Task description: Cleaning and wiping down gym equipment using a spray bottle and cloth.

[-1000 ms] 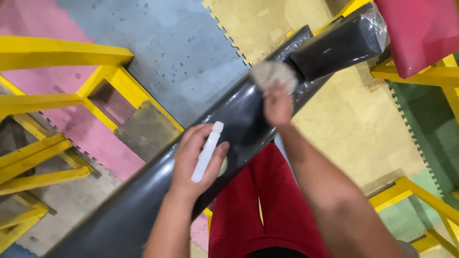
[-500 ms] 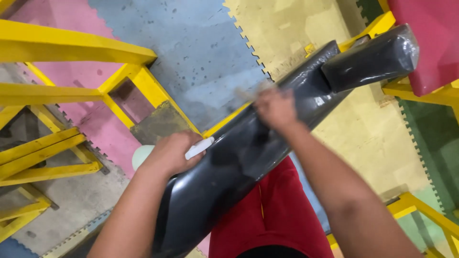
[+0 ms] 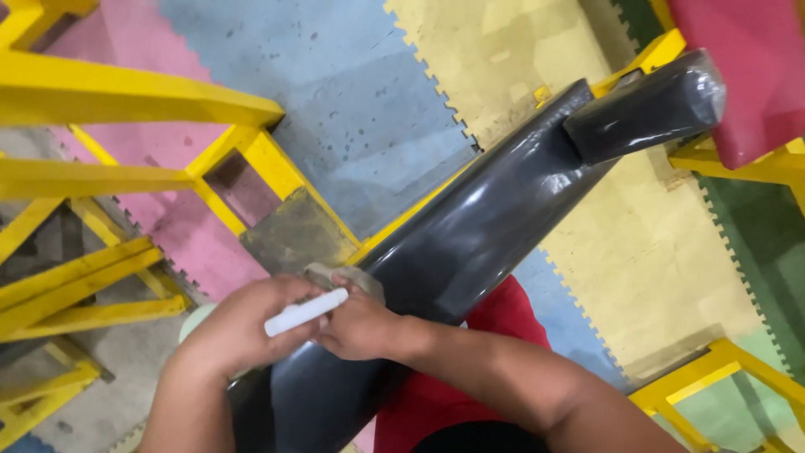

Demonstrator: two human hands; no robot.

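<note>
Right hand (image 3: 362, 325) slid down beside left hand (image 3: 239, 331) | right grips one cloth (image 3: 345, 277), left one white bottle (image 3: 305, 312) | one black panel (image 3: 470, 235)

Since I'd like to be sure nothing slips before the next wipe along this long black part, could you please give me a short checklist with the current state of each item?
1. Left hand grips the white bottle: ok.
2. Right hand holds the grey cloth against the black part: ok.
3. Black part rests on the yellow frame: cannot tell, the contact is hidden.
4. Bottle nozzle aimed at the cloth: cannot tell.
5. Far end of the part, with the plastic-wrapped black piece, free of either hand: ok.
</note>
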